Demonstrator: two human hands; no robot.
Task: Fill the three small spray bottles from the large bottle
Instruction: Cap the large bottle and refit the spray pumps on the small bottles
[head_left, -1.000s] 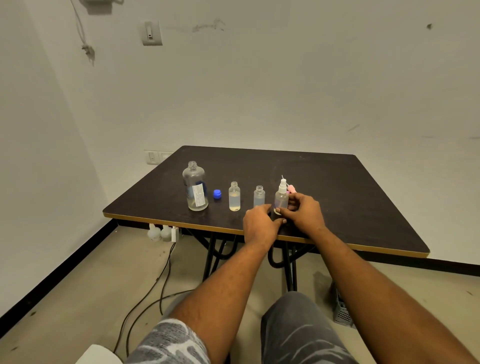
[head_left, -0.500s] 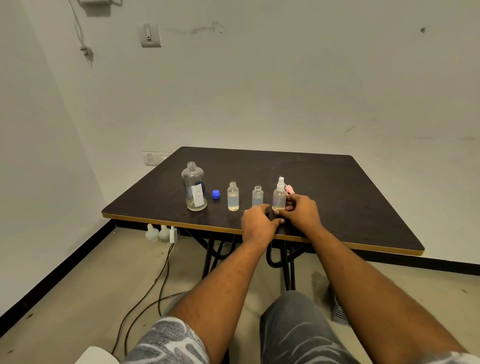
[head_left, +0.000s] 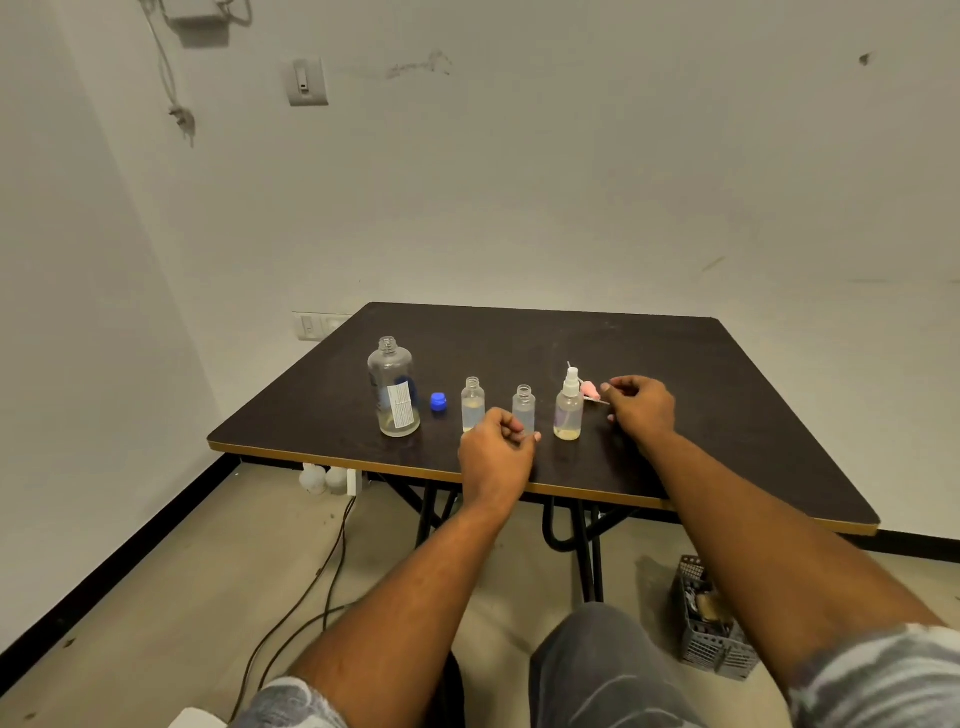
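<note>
The large clear bottle stands uncapped at the left of the dark table, with a little liquid at its bottom. Its blue cap lies beside it. To the right stand two open small bottles and a third small bottle fitted with a white spray head. A pink spray head lies behind that third bottle. My right hand pinches the pink head's thin tube. My left hand is a loose fist in front of the middle small bottle, holding nothing.
The table's front edge runs just under my left wrist. Under the table are black legs, cables on the floor and white plugs. A grey crate sits on the floor at the right. Walls close in behind and at the left.
Both hands have let go of the third small bottle, which now stands alone. My right hand moved right to the pink spray head; my left hand drew back towards me.
</note>
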